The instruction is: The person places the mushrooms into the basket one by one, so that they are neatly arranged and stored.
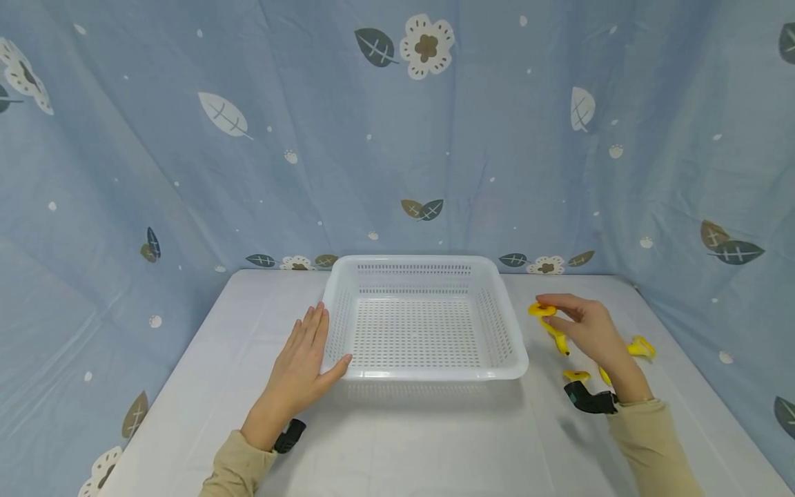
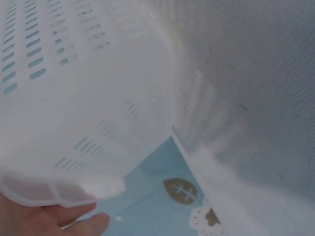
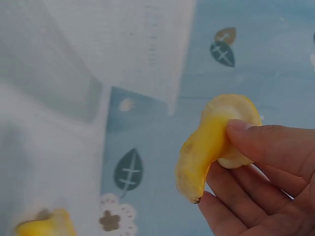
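Observation:
My right hand [image 1: 586, 328] pinches a yellow banana-shaped piece [image 3: 197, 157] with a flared round end, between thumb and fingers, above the table to the right of the basket. In the head view the banana-shaped part hangs below the fingers, with its dark tip down. My left hand [image 1: 301, 366] lies against the left side of a white plastic basket [image 1: 428, 374], fingers straight and thumb spread by the front left corner. In the left wrist view, parts of its fingers [image 2: 91, 227] show beside the basket's rim. Nothing lies in the basket.
More yellow pieces lie near my right wrist: one piece [image 1: 576, 376] left of it, another piece [image 1: 641, 347] to the right, partly covered by the arm. A white cloth covers the table [image 1: 435, 442]. A blue patterned curtain [image 1: 397, 152] hangs behind and at both sides.

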A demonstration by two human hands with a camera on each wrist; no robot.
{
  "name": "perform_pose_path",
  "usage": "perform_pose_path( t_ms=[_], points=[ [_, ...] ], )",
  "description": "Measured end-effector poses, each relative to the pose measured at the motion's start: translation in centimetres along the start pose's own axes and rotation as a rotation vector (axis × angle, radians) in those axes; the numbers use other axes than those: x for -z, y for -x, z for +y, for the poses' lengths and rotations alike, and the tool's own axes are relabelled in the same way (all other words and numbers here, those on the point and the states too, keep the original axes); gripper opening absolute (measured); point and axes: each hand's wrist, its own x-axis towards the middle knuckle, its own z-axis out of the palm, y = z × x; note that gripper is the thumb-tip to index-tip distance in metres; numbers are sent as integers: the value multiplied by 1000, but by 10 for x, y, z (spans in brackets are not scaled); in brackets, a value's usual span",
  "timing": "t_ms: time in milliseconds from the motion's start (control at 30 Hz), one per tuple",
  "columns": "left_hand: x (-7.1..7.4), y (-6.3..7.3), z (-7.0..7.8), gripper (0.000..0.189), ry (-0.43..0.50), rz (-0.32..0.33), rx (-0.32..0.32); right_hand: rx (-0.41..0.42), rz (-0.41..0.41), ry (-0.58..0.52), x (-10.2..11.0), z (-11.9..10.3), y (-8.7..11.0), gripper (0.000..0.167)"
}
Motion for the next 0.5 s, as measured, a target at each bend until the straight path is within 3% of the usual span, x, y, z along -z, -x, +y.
perform_pose_path(
  t_ms=[500],
  points=[
    [1, -1, 1, 92, 6, -25, 20, 94, 9, -1, 10, -48, -21, 38]
  ],
)
